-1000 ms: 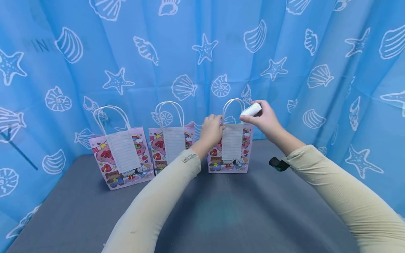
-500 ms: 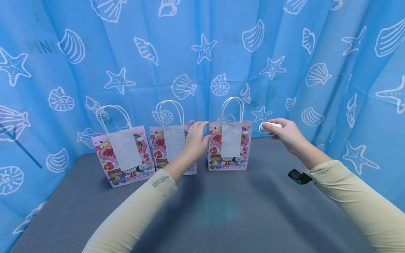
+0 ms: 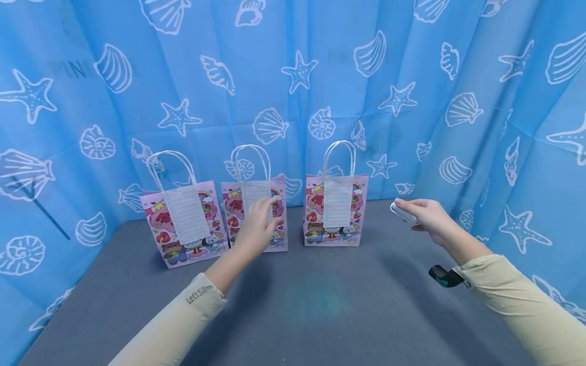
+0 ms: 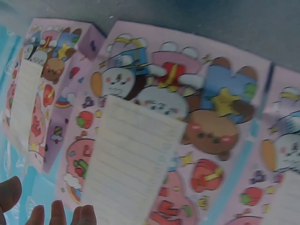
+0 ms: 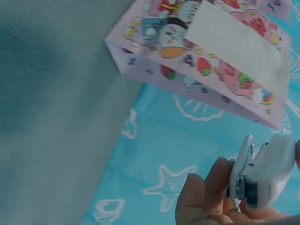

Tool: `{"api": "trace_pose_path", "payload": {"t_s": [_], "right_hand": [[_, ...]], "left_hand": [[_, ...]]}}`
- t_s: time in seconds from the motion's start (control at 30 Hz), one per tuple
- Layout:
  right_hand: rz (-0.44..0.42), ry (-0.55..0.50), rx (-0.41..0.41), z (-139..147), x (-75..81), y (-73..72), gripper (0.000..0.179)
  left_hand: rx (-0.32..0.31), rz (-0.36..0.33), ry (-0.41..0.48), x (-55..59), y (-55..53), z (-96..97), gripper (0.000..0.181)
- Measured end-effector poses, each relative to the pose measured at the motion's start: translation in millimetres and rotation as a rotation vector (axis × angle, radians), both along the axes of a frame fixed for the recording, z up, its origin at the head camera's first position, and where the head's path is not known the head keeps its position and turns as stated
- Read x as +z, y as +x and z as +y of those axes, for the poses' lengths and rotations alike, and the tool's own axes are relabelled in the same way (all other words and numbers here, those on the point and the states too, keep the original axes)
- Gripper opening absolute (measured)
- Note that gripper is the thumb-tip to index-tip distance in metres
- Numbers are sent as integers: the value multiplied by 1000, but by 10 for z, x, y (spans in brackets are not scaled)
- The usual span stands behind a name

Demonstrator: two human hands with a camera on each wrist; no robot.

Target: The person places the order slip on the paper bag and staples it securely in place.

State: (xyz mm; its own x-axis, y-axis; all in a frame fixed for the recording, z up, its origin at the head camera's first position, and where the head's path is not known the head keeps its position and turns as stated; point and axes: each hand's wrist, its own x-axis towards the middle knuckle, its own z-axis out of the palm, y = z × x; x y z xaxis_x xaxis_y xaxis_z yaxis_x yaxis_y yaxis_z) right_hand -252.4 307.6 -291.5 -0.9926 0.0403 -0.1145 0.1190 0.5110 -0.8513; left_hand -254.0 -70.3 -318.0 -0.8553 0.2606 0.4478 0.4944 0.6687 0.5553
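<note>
My right hand (image 3: 432, 221) holds a small white stapler (image 5: 272, 173) between thumb and fingers, to the right of the bags and above the table. My left hand (image 3: 254, 229) has relaxed, spread fingers and holds nothing. In the head view it overlaps the middle pink gift bag (image 3: 233, 206), hiding part of its front. The right gift bag (image 3: 315, 203) stands upright between my hands, with a lined paper slip (image 3: 338, 203) on its front below white handles. Similar slips hang on the middle bag and on the left gift bag (image 3: 157, 221), which stands at an angle.
The bags stand in a row on a grey table (image 3: 316, 315), near its back edge. Behind them hangs a blue curtain (image 3: 293, 112) with white shells and starfish. A dark wrist-worn device (image 3: 446, 277) sticks out at my right sleeve (image 3: 513, 290).
My left hand has left the right bag and moved left and down, in front of the middle bag. My right hand has drawn away to the right and lower, carrying the stapler.
</note>
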Motion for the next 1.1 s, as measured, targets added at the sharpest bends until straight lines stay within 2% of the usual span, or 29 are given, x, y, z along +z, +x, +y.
{"api": "trace_pose_path", "payload": {"t_s": [0.27, 0.5, 0.83, 1.1], "right_hand": [[-134, -36, -48, 125, -179, 84, 88], [-170, -59, -63, 213, -328, 111, 87], [-263, -123, -91, 240, -550, 117, 97], [-318, -106, -122, 264, -705, 86, 97]], "left_hand": [[58, -27, 40, -117, 73, -259, 45], [79, -22, 74, -195, 126, -406, 45], [142, -81, 58, -336, 184, -574, 48], [174, -144, 60, -403, 219, -726, 49]]}}
